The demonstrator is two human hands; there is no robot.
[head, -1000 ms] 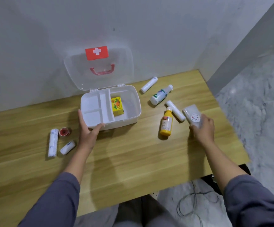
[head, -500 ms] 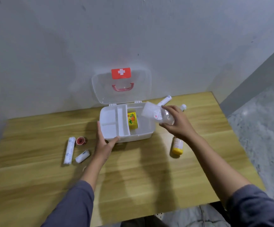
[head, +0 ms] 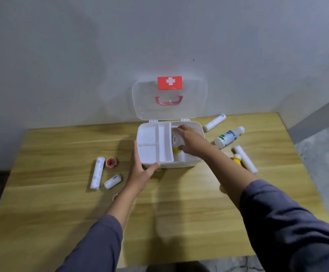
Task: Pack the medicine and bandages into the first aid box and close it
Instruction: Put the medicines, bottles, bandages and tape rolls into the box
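Box: first aid box (head: 187, 163) at frame centre on the table (head: 179, 203), lid (head: 197, 101) up, red cross label.
Right hand (head: 189, 141): now inside the right compartment, grasping the white pouch (head: 176, 138); printing unreadable.
Left hand (head: 142, 170): clasps box's near-left corner.
Around: bandage rolls (head: 96, 172) left; green-labelled bottle (head: 228, 137), yellow bottle (head: 236, 160) right, partly hidden by right forearm.

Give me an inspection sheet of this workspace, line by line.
Surface: wooden table against a grey wall.
Job's things: first aid box open, lid upright; white packet going into its right compartment; three bandage rolls, a red tape roll, a white bottle and a yellow bottle outside it.
Clutter: nothing seen.
Grippers: left hand steadies the box's front left corner; right hand holds the packet.
Cables: nothing seen.
Surroundings: marbled floor at right.
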